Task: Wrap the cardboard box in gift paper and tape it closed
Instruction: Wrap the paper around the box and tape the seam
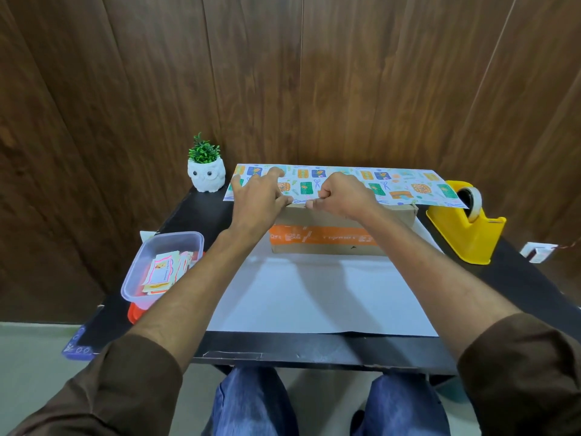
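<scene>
The cardboard box [327, 243] sits on the tabletop [518, 278], gift paper [399, 184] folded over its top. The left hand [261, 196] presses it, fingers spread; the right hand [341, 196] seemingly pinches its edge. Next, I judge: raise the near flap and tape it.

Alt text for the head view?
Patterned paper lies folded over a cardboard box on a table; the left hand rests on it and the right hand pinches its near edge. A yellow tape dispenser stands right, an owl planter and a tub of cards left.
</scene>
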